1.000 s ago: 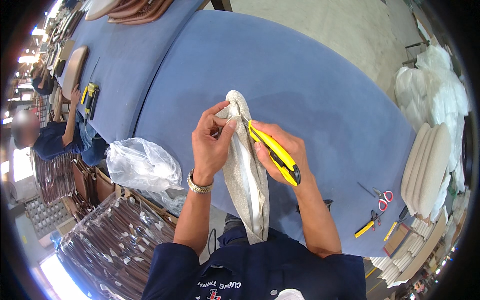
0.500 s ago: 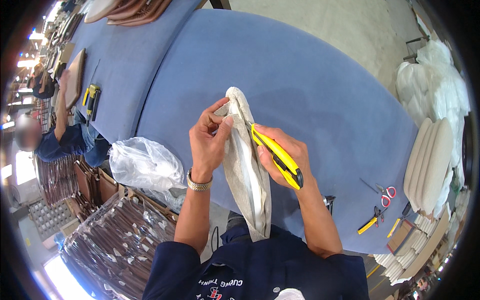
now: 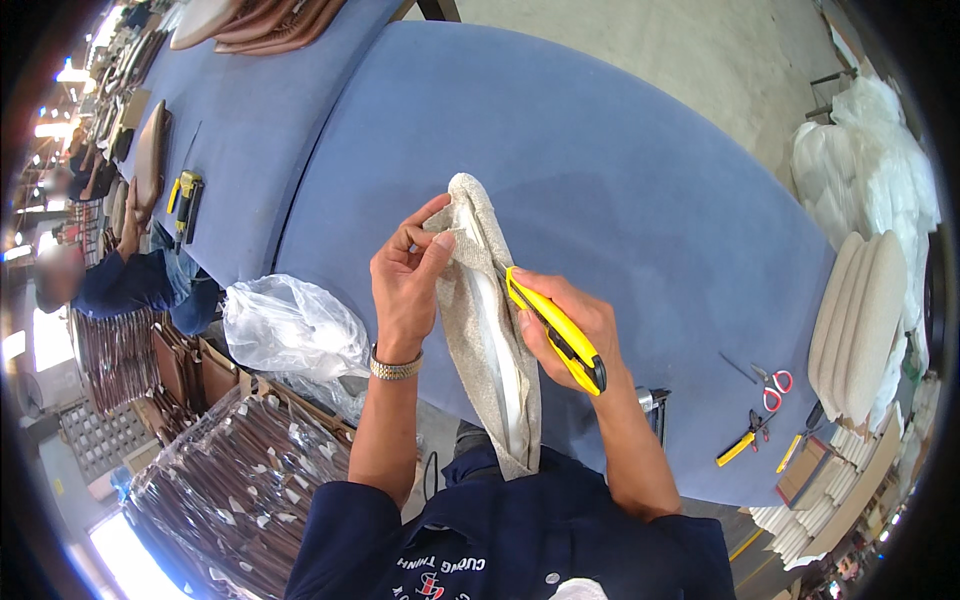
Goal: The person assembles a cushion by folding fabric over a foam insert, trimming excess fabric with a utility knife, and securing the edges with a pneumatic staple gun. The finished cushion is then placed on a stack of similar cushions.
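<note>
A long beige fabric-covered pad stands on edge in front of me, its near end against my body. White lining shows along its open side. My left hand pinches the fabric edge near the far end and pulls it outward to the left. In my right hand is a yellow and black utility knife, gripped along its handle. Its front end meets the pad's right-hand fabric edge; the blade is too small to make out.
The blue table spreads ahead. Scissors, pliers and stacked beige pads lie right. Clear plastic sits left, beside a bin of wrapped brown pieces. A co-worker handles a brown pad far left.
The knife and my right hand have slid slightly toward me along the fabric edge. My left hand has shifted a little left, drawing the fabric wider. The co-worker has moved a hand and the brown pad.
</note>
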